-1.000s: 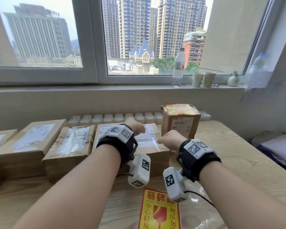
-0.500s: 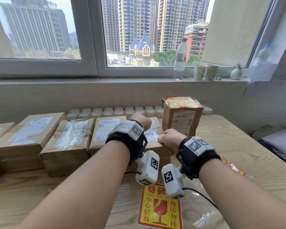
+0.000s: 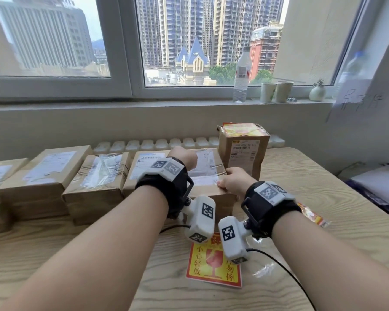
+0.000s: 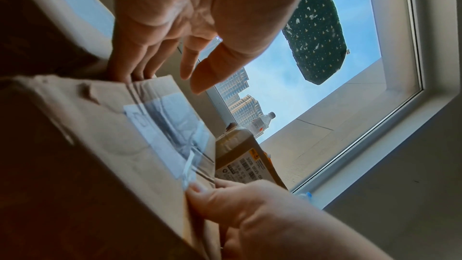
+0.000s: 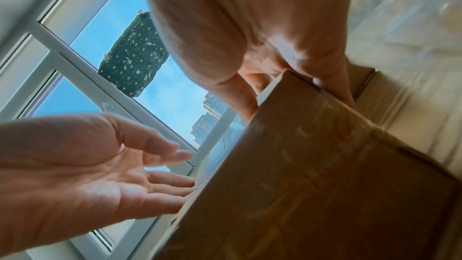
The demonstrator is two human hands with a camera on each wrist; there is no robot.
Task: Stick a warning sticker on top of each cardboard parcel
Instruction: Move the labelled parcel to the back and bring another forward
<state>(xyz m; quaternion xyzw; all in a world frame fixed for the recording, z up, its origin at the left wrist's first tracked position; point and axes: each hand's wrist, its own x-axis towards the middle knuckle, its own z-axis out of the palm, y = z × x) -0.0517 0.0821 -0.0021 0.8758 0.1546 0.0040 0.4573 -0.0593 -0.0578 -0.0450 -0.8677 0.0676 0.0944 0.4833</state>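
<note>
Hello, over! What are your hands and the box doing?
Right hand holds box corner. Left hand open, fingers on its far edge. Sticker lies on table.

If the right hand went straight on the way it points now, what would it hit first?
Most likely the tall parcel standing just beyond the flat parcel that the right hand grips at its corner; the gap between them is hard to judge.

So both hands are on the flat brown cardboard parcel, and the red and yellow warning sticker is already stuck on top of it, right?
Not quite. Both the left hand and right hand are on the flat brown cardboard parcel, but the red and yellow warning sticker lies on the wooden table in front of it, as the head view shows.
</note>
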